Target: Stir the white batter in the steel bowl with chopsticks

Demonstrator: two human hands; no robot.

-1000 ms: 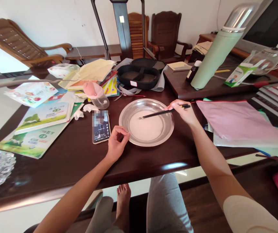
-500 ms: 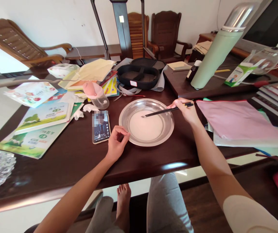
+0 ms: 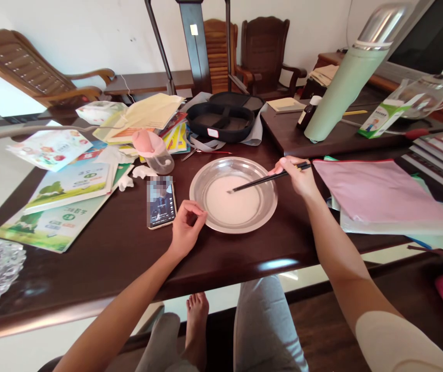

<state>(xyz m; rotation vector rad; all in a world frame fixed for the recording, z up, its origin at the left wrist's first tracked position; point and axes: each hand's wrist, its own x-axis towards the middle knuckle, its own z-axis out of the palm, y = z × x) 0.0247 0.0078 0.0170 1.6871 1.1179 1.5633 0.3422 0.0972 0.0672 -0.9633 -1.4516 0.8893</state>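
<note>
"What's moved since a second ago?"

"The black chopsticks [image 3: 254, 182]. Their tips have slid a little to the right over the pale contents [image 3: 237, 206] of the steel bowl [image 3: 233, 228], and the right hand [image 3: 297, 174] has shifted slightly right with them."

"How's that hand holding them?"

"Pinched between thumb and fingers near the rear end, sticks slanting down over the bowl's right rim. I can't tell whether the tips are dipped in or just above."

"And the left hand [image 3: 186, 227]?"

"Same place as before, thumb and forefinger closed on the bowl's near-left rim."

"Where's the bowl?"

"On the dark table [image 3: 128, 268], between the hands, close to the front edge."

"What's around it?"

"A lit phone [image 3: 161, 206] just left, then a clear cup [image 3: 164, 164] behind that, with booklets [image 3: 62, 214] farther left. An open black case [image 3: 221, 124] lies behind the bowl, a pink pouch [image 3: 372, 191] right of the right hand."

"Farther off?"

"A green flask [image 3: 343, 95], back right."
</note>
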